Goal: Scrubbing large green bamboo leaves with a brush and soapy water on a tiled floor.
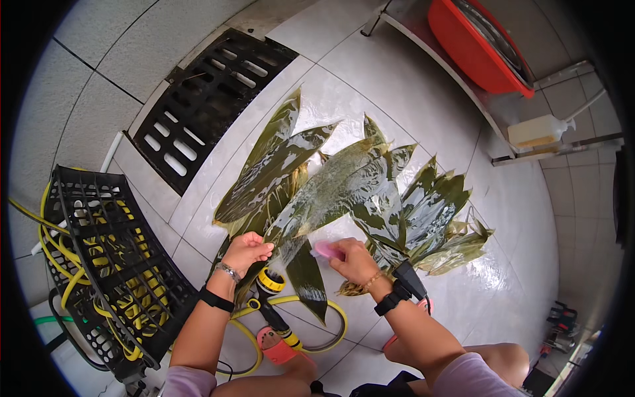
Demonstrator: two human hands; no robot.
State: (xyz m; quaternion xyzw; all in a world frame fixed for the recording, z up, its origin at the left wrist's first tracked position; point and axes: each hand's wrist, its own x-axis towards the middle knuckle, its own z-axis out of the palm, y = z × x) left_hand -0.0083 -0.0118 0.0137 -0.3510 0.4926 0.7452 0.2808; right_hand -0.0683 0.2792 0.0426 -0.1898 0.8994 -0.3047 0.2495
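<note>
My left hand [246, 253] pinches the near end of a long, wet green leaf [322, 196] between thumb and fingers. In my right hand [356, 262] is a pink scrubbing brush [326, 249], held just right of that leaf's near end; its bristles are mostly hidden. Below and between my hands, a yellow-and-black hose spray nozzle [272, 284] points up toward the leaf, and water sprays from it. More broad wet leaves lie around on the tiles, with one pile [275, 164] to the left and another [436, 213] to the right.
Left stands a black plastic crate [124, 268] with yellow hose coiled in it. A black slotted drain grate [213, 99] lies at the upper left. The metal rack [446, 74] at the upper right bears a red basin [476, 49]; a plastic bottle [536, 131] is beside it.
</note>
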